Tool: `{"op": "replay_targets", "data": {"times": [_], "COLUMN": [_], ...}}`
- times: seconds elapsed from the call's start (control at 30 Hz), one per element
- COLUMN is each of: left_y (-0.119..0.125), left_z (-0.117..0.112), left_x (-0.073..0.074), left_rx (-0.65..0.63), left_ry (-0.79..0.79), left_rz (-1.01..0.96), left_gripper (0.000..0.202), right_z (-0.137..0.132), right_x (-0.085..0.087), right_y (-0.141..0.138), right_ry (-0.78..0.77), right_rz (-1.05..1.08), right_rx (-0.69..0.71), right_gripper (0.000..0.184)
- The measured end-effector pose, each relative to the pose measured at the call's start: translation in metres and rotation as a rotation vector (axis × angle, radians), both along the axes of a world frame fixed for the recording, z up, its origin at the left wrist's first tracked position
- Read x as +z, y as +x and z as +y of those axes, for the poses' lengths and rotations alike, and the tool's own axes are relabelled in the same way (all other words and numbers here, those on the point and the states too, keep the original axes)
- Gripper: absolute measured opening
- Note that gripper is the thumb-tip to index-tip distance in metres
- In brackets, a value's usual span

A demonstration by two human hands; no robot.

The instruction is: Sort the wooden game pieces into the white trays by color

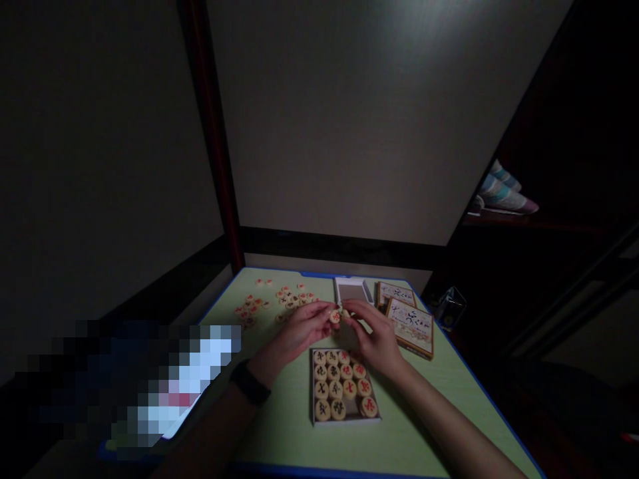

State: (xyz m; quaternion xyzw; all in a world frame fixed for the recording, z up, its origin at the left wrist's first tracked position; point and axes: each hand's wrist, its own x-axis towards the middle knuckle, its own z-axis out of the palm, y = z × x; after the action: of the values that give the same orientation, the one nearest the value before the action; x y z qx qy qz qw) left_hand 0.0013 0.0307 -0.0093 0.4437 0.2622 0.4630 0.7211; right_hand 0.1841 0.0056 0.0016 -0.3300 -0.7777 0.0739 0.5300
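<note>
My left hand (302,331), with a dark band on its wrist, pinches a round Chinese chess piece (335,317) whose red character faces me. Close beside it, my right hand (375,332) has its fingertips closed on a second pale piece (345,314), mostly covered by the fingers. Below the hands lies an open shallow box (344,422) packed with rows of pieces, black characters on the left and red on the right. One gap shows in its front row, between a black piece (338,408) and a red piece (369,407).
Loose chess pieces (254,305) are scattered at the back left of the green table (284,426). An empty white-rimmed tray (352,291) lies at the back. Two printed flat boxes (410,326) overlap at right. A bright, pixelated screen-like area (194,379) covers the left edge.
</note>
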Motion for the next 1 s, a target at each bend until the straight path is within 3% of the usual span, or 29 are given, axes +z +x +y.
{"op": "replay_targets", "data": {"times": [0.23, 0.57, 1.0], "left_y": [0.0010, 0.0003, 0.0000], "left_z": [-0.0015, -0.0074, -0.0089], "left_x": [0.0006, 0.0080, 0.0086], "left_rx": [-0.085, -0.117, -0.093], "left_ry": [0.014, -0.027, 0.013], "left_rz": [-0.087, -0.082, -0.034], "left_gripper": [0.031, 0.031, 0.033], "right_z": [-0.0001, 0.0031, -0.0012], "right_x": [0.0022, -0.0038, -0.0013], "right_y": [-0.0045, -0.0047, -0.0069], "right_ry": [-0.086, -0.351, -0.276], "right_rz": [0.131, 0.267, 0.204], "right_rx": [-0.006, 0.056, 0.050], "right_gripper": [0.007, 0.032, 0.034]}}
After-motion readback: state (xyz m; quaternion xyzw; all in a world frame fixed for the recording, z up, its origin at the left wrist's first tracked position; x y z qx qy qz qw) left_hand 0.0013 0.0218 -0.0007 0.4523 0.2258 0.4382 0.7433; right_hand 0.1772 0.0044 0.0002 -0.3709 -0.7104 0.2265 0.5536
